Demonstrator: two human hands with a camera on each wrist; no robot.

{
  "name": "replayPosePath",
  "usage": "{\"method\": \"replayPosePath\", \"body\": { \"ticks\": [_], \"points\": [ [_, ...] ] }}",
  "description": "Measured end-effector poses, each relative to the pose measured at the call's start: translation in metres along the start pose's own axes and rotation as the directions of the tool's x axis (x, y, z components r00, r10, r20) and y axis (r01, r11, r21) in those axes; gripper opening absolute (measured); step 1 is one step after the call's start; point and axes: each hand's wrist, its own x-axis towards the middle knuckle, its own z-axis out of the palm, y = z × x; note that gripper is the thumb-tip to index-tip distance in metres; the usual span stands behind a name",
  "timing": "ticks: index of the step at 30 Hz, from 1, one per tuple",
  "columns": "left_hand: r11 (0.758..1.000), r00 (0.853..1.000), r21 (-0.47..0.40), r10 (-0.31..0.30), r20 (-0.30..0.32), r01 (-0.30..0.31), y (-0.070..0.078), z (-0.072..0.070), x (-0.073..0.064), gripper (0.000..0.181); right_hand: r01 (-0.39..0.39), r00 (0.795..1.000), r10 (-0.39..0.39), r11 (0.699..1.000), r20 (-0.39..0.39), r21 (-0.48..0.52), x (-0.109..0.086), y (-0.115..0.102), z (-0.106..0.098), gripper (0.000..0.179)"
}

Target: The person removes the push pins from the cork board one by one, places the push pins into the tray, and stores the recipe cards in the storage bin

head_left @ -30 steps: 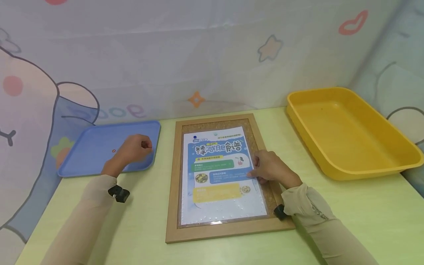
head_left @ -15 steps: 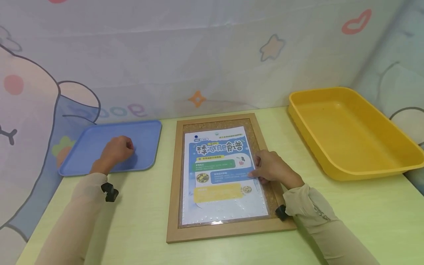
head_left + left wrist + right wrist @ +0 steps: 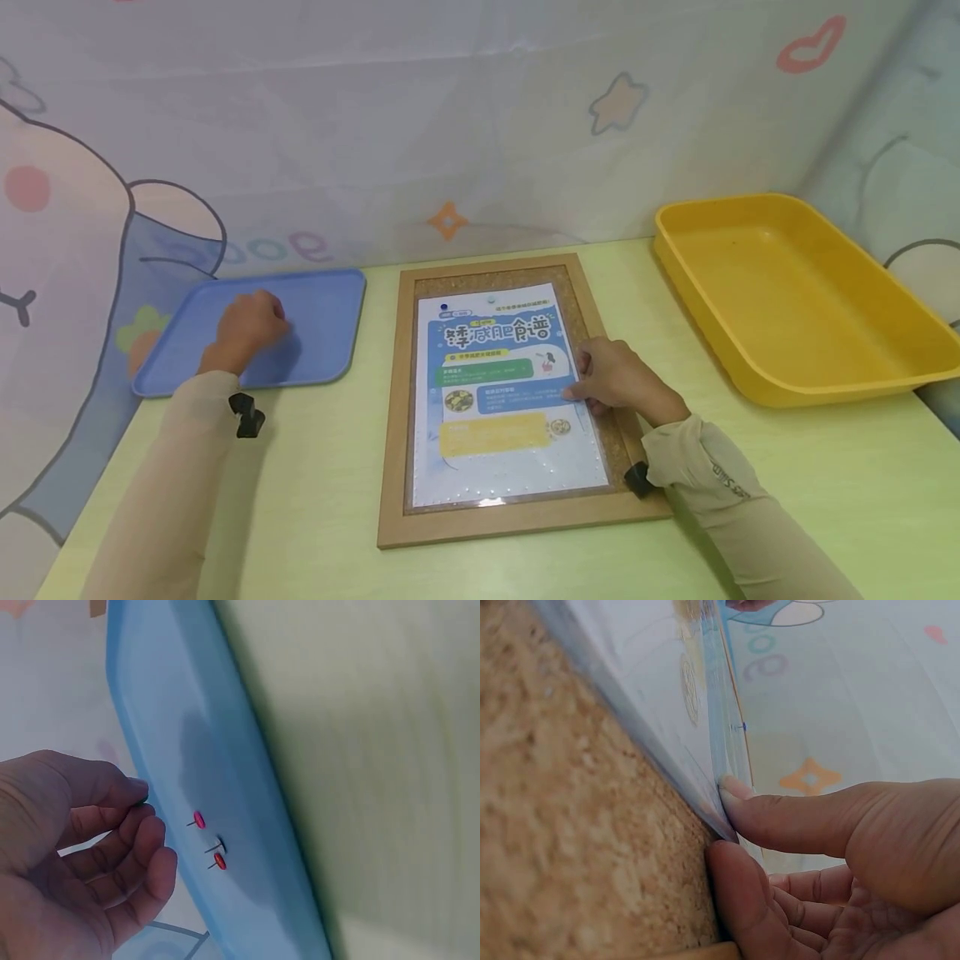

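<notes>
Over the blue tray (image 3: 322, 358), my left hand (image 3: 251, 327) pinches a tiny green thumbtack (image 3: 142, 800) between thumb and forefinger, mostly hidden by the fingertips. A pink thumbtack (image 3: 199, 820), a white thumbtack (image 3: 219, 844) and a red thumbtack (image 3: 220, 861) lie on the tray beside that hand. My right hand (image 3: 618, 379) pinches the right edge of a printed poster (image 3: 510, 475) in a clear sleeve, thumb on its face. The poster lies on a wood-framed cork board (image 3: 525, 517). A blue thumbtack (image 3: 444, 307) sits at its top left, a pale green thumbtack (image 3: 491, 300) near its top middle.
A deep yellow bin (image 3: 810, 308) stands on the table (image 3: 315, 483) at the right. Behind everything hangs a printed cloth backdrop (image 3: 412, 125). Bare tabletop shows between the tray and the board.
My left hand has moved left across the tray, now covering the spot where a red thumbtack showed. The right hand keeps its hold on the poster's edge.
</notes>
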Motion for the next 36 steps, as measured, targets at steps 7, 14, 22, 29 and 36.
{"method": "replayPosePath", "body": {
  "ticks": [7,14,22,29,36],
  "points": [
    [1.0,1.0,0.021,-0.003,0.011,0.003,-0.003,0.005,0.003,0.021,0.006,1.0,-0.006,1.0,0.002,0.004,0.0,0.0,0.001,0.031],
    [0.992,0.999,0.125,0.02,0.029,-0.023,0.003,0.013,0.0,0.025,-0.002,1.0,0.002,1.0,0.004,0.012,0.0,-0.001,0.003,0.031],
    [0.98,0.996,0.189,0.052,0.074,-0.065,0.015,0.016,-0.002,0.027,-0.01,1.0,0.01,1.0,0.005,0.004,0.0,-0.001,0.002,0.031],
    [0.977,0.993,0.203,0.05,0.104,-0.07,0.023,0.015,-0.003,0.028,-0.017,1.0,0.017,1.0,0.005,0.0,0.0,-0.002,0.001,0.031],
    [0.977,0.993,0.204,0.05,0.105,-0.071,0.026,0.015,-0.006,0.023,-0.013,1.0,0.013,1.0,0.004,-0.001,0.0,-0.001,0.001,0.031]
  ]
}}
